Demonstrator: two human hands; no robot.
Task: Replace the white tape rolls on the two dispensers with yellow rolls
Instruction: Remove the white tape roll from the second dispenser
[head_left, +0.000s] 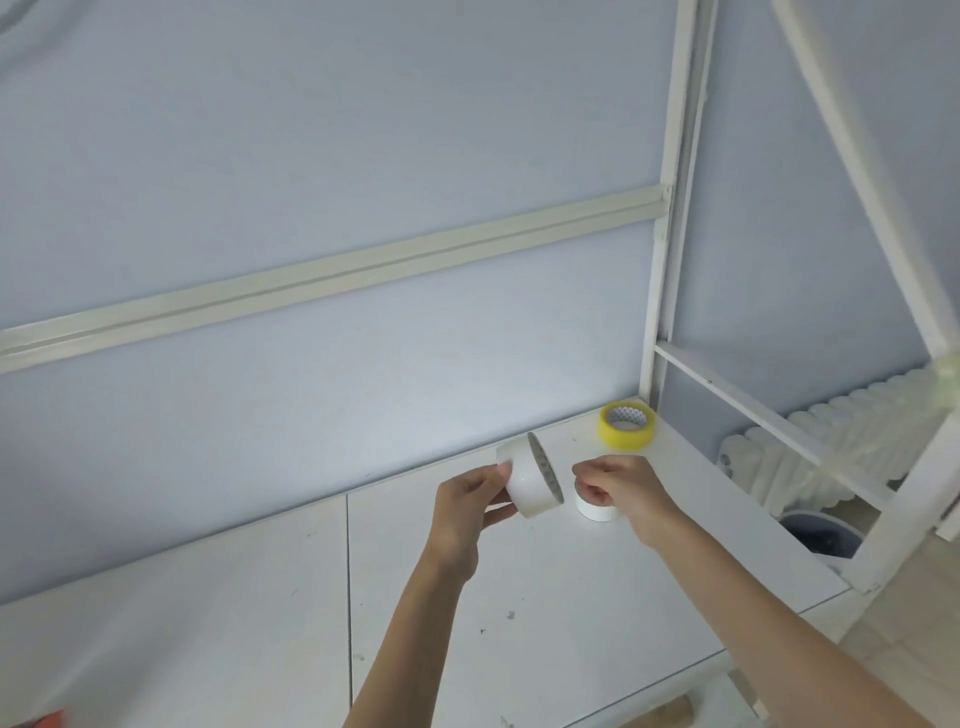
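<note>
Head view. I look down and forward over a white laminate tabletop (519, 597) set against a pale blue-grey wall panel (311, 182). A cream horizontal rail (332, 273) crosses the panel, and a white metal frame post (670, 218) rises at the table's far right corner.

My left hand (467, 514) holds a wide white tape roll (527, 483) off the table, tilted on edge, fingers wrapped round its outer face with the thumb below. The roll's open core faces right, toward my other hand; a dark patterned inner ring shows there.

My right hand (618, 486) hangs just right of that roll, fingers curled in and pinched together near the thumb. I cannot tell whether they nip a tape end or nothing at all. Directly under this hand a second, shorter white tape roll (597, 509) lies flat on the table, partly hidden by the fingers; whether they touch it, I cannot tell.

A yellow tape roll (627, 425) with a printed cardboard core lies flat near the far right corner of the table, beside the post, well apart from both hands.

Past the table's right edge: a white ribbed radiator (831, 441) against the wall and a dark round bin (821, 535) below. An orange object (44, 719) shows at the bottom left corner, too cropped to identify.
</note>
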